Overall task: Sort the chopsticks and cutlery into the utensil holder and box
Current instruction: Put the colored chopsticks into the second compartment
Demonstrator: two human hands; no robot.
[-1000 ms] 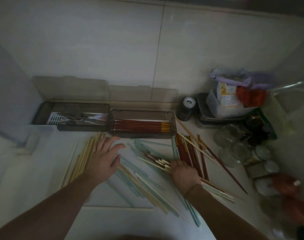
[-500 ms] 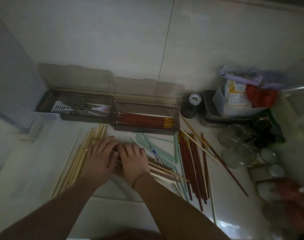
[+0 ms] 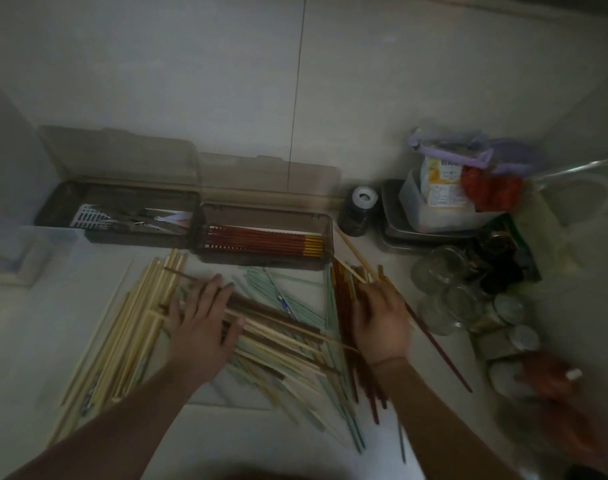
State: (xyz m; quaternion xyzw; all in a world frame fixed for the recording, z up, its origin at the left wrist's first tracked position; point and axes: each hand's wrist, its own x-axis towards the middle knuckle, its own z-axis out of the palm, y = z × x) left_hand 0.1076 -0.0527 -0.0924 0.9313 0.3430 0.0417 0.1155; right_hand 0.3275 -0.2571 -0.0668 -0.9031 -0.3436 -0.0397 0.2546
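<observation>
Left hand (image 3: 200, 327) lies flat and spread, palm down on the mixed heap of chopsticks, fingers extended, nothing clasped; it presses rather than grips. Right hand (image 3: 382, 320) rests on the dark red chopsticks (image 3: 342, 289) with fingers curled among them; whether it has closed on any cannot be determined, as the fingertips are hidden and blurred.

Left to right:

- Pale wooden chopsticks (image 3: 129, 327): a loose fan just left of the left hand, plain slender sticks, matte, long axes running from near-left to far-right, far tips close to the boxes.
- Cutlery box (image 3: 122, 216): smoky translucent plastic, lid open against the wall, holding metal cutlery and a white perforated insert.
- Chopstick box (image 3: 264, 237): same type, touching the first on its right; red chopsticks with yellow ends lie in it, long axis left to right.
- Light green chopsticks (image 3: 288, 299): between the hands, crossed under bamboo-coloured ones.
- Dark red chopsticks: glossy, roughly fore-and-aft under the right hand, one strayed to the right.
- Glass jars (image 3: 441, 271): clear, rounded, just right of the pile.

Judgement: the red sticks lie roughly crosswise to the box beyond them, so a turn will be needed; the right hand is the nearer.
</observation>
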